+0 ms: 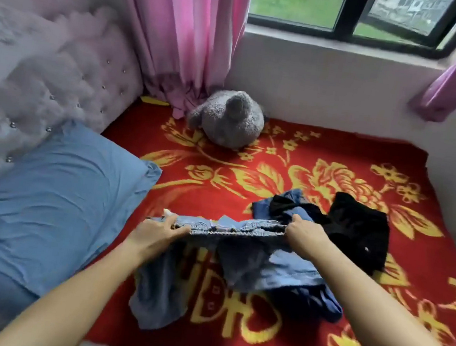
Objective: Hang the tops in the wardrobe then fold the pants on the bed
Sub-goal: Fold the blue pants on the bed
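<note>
Here both hands grip the jeans [242, 255] by the waistband, left hand [156, 231] and right hand [304, 235] at either end, legs drooping onto the bed [294, 163] near its front edge.

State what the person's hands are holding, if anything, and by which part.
The light blue jeans, by the waistband: the left hand grips one end, the right hand the other.

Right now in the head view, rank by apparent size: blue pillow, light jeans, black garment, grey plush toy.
1. blue pillow
2. light jeans
3. black garment and grey plush toy: these look alike, and the toy lies farther from the camera, so they are unranked.
</note>
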